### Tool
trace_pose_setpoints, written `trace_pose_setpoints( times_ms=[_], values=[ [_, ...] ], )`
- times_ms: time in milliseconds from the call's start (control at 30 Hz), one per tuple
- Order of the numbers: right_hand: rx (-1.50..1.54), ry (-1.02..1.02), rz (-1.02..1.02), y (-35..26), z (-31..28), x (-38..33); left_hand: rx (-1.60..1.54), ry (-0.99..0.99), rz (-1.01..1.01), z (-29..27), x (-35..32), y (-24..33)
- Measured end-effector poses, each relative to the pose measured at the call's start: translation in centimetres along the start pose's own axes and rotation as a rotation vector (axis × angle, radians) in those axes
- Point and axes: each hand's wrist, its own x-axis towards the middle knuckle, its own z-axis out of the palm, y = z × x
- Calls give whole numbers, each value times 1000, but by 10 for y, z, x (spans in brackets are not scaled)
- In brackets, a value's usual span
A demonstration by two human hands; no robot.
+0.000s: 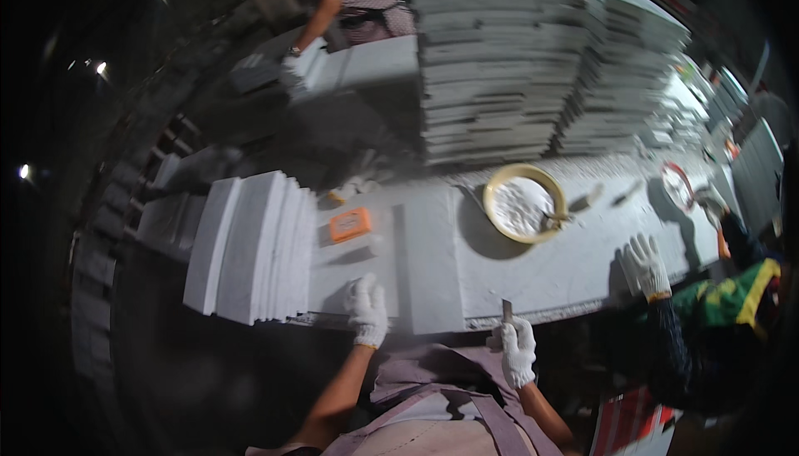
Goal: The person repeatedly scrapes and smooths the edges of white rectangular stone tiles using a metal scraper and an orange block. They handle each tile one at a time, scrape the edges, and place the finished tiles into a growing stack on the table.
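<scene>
Head view: at one o'clock your right hand grips a scraper, blade outward, likely for reach; at eleven, your left hand's grasp is unclear.

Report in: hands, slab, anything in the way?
Right fingers gripping a flat metal blade; left fingers seemingly empty. Pale slab flat between them. Orange box left, yellow bowl right, neither on it.

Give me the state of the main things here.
Left hand: gloved, curled, grip unclear
Right hand: gloved, closed on blade
Bowl: upright, holding white material
Orange block: lying flat
Left slabs: standing on edge
Back slabs: piled flat
Right co-worker's nearer hand: gloved, fingers spread
</scene>
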Motion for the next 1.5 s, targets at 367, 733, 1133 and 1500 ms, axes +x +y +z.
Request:
trace_pose_setpoints(
  times_ms=[367,733,1133,1500],
  values=[
    [-277,-90,-347,3,3,54,-1,-21,85,0,4,17],
    [-616,15,-711,-4,5,107,-2,-107,167,-25,1,46],
    [-576,132,-646,-11,20,101,-17,-269,393,-7,-8,58],
    [-611,183,-689,-13,22,103,163,-419,626,34,12,82]
  ],
)
